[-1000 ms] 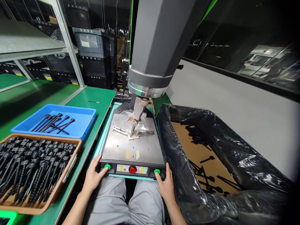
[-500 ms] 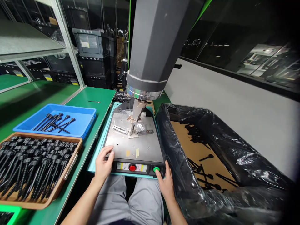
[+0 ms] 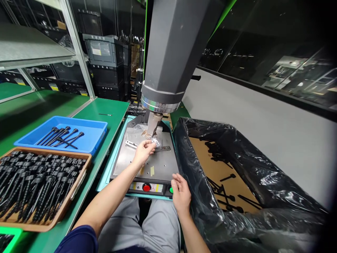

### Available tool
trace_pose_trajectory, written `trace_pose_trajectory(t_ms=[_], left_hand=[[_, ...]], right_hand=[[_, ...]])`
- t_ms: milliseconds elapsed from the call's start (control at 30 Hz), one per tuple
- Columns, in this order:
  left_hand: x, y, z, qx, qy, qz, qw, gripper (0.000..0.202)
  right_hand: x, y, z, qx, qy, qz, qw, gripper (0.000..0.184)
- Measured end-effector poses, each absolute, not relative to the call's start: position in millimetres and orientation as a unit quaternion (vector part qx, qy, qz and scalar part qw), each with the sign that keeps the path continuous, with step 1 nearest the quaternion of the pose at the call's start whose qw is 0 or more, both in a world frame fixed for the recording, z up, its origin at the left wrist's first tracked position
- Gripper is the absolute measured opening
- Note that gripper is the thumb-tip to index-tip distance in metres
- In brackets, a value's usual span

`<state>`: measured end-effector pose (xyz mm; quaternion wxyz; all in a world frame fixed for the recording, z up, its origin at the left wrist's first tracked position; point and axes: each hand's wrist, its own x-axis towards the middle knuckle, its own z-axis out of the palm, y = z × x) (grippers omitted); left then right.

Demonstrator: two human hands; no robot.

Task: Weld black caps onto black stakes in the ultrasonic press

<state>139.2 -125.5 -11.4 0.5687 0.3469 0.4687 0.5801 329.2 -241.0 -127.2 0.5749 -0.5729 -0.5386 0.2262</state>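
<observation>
My left hand (image 3: 144, 152) reaches over the metal base plate (image 3: 126, 160) to the small fixture under the machine's metal tool tip (image 3: 153, 123). Its fingers are pinched together there, and what lies between them is hidden. Clear plastic film (image 3: 134, 131) and a slotted metal bracket (image 3: 131, 144) sit around the fixture. At the plate's front right corner is my right hand (image 3: 182, 193), empty, fingers loosely curled and apart from the thumb. It is beside the green button (image 3: 171, 190), partly covering it. A red button (image 3: 146, 187) is left of that.
To the left, a brown tray (image 3: 88, 165) holds many black ribbed stems with round heads; a blue tray (image 3: 97, 131) behind it holds several. On the right stands a box lined with black plastic (image 3: 207, 200), with black parts on cardboard inside. The machine head (image 3: 168, 52) hangs overhead.
My left hand has gone from the plate's left front edge forward to the fixture, fingers now pinched. My right hand has lifted its thumb from the green button and drawn slightly back.
</observation>
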Motion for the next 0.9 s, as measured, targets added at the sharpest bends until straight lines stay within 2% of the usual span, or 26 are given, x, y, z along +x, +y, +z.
trace_pose_trajectory(t_ms=[100,233,367,500,667,733,900], left_hand=[[139.3,-118.9,-12.1,0.363,0.449,0.598,0.556,0.037],[137.3,-117.8,-11.3,0.364,0.436,0.602,0.562,0.034],[136.1,-120.9,-6.9,0.360,0.430,0.599,0.572,0.034],[135.3,-126.6,0.3,0.350,0.417,0.594,0.592,0.033],[134.1,-133.8,8.8,0.344,0.403,0.601,0.599,0.033],[133.2,-134.2,11.6,0.342,0.402,0.604,0.597,0.033],[129.2,-130.8,18.1,0.342,0.399,0.614,0.589,0.031]], right_hand=[[304.9,-223.9,-116.5,-0.535,-0.539,0.329,0.562,0.038],[270.4,-193.8,-99.9,-0.473,-0.564,0.418,0.532,0.038],[242.7,-160.4,-81.1,-0.432,-0.585,0.444,0.523,0.032],[232.8,-132.5,-66.2,-0.472,-0.614,0.352,0.526,0.027],[235.5,-108.3,-47.7,-0.494,-0.615,0.171,0.590,0.037],[235.7,-98.6,-38.3,-0.489,-0.629,0.123,0.591,0.039],[233.4,-70.4,-21.3,-0.476,-0.688,0.138,0.529,0.038]])
